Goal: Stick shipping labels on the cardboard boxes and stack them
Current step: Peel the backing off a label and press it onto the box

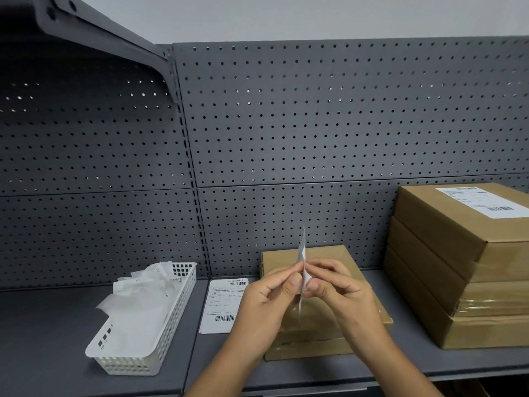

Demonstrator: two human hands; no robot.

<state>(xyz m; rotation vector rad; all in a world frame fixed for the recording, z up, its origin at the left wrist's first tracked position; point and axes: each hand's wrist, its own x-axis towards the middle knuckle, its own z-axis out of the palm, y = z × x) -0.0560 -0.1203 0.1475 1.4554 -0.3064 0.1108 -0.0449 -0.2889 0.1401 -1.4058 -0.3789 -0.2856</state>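
At the far left an upper shelf bracket point(100, 32) is cut off by the frame's edge and lost in shadow above the grey pegboard point(315, 124). On the grey shelf point(43, 339) one white mesh basket point(126, 365) is seen, filled with crumpled white papers point(143, 299); their number cannot be counted. Just beside the basket one printed label sheet point(221, 305) is laid flat, its right edge hidden behind the left hand point(266, 299).

One shipping label point(302, 253) is held upright between the two hands, above the middle cardboard box point(329, 255). It is seen edge-on, so its print cannot be read, and whether a backing is attached cannot be told. It is pinched low down between thumb and forefinger of the left hand, and likewise by the right hand point(340, 293); the other fingers of both hands are curled in loosely. The thumbs are set close together, with only the label between them.

The middle box is largely covered by the hands and wrists; whether it is one box or two stacked cannot be made out.

At the right a stack of three cardboard boxes point(458, 253) is set against the pegboard, well apart from the hands. It is cut off by the frame's right edge. One white label point(483, 202) is stuck on the top box, and is partly cut off as well.
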